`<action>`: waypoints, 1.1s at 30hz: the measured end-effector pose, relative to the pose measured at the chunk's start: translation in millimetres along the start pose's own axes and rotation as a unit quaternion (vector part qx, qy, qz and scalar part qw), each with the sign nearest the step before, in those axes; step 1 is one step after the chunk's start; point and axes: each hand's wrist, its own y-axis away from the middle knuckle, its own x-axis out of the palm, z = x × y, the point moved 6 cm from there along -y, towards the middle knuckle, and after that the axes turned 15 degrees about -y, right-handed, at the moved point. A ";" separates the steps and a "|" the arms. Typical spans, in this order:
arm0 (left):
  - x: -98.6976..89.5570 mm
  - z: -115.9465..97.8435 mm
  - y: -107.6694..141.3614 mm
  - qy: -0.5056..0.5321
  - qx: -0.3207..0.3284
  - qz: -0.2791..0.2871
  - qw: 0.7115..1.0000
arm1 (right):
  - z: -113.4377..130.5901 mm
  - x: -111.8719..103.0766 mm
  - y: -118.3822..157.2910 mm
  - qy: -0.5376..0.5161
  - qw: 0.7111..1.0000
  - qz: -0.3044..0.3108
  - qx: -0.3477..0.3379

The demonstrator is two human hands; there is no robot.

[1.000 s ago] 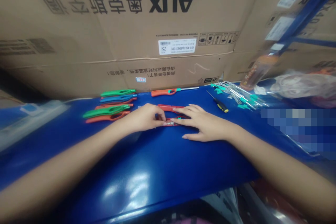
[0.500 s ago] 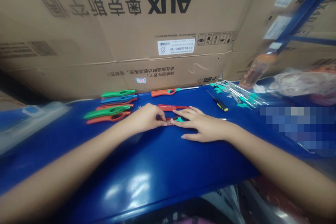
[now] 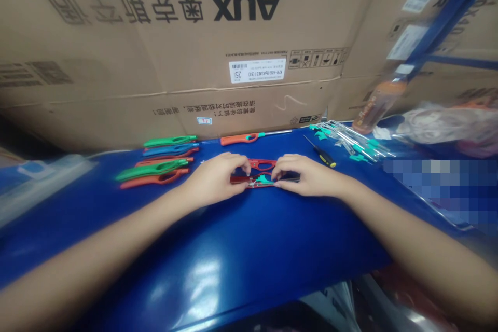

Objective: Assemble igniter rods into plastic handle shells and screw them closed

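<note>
Between my hands lies a red lighter casing half, with a teal trigger and small fittings laid in it. My left hand is closed on its left end, thumb at the near edge and fingers curled above. My right hand holds the right end near the trigger, thumb and fingertips drawn together around it. A thin metal tube shows under the right fingers. Just behind sits a second red casing half, partly covered by my fingers.
To the left lie several green, blue and orange lighter casings. An orange lighter with a metal tube rests at the back. On the right are a screwdriver, a pile of metal tubes with teal triggers and a drink bottle. Cardboard boxes stand behind.
My right hand has drawn back to the right and its spread fingers have curled into a grip, uncovering the teal trigger. My left hand stays at the casing's left end.
</note>
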 end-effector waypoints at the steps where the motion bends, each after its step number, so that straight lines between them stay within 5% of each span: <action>1: 1.2 -4.5 0.7 0.005 0.020 -0.011 1.000 | -1.2 2.4 -0.4 0.002 1.000 0.003 0.000; 7: 18.8 -13.0 4.3 0.023 0.079 0.000 0.997 | -0.9 16.1 -4.3 0.003 1.000 0.029 0.005; 13: 24.4 -11.8 4.0 0.004 0.086 -0.020 0.996 | -3.2 3.9 -2.4 -0.006 1.000 -0.003 0.017; 21: 12.0 -8.7 1.7 0.001 0.061 -0.008 0.998 | -14.3 -11.1 5.3 -0.023 0.994 0.000 0.104; 25: -0.8 0.9 -0.1 -0.043 0.019 0.033 0.998 | -18.6 -9.2 6.4 -0.035 0.990 0.023 0.132; 29: 2.5 8.3 -0.1 -0.043 0.006 0.100 0.994 | -22.5 -7.8 6.4 -0.041 0.988 0.033 0.142; 33: 7.4 12.2 -0.4 -0.010 0.000 0.110 0.994 | -27.4 -6.5 5.9 -0.050 0.983 0.022 0.175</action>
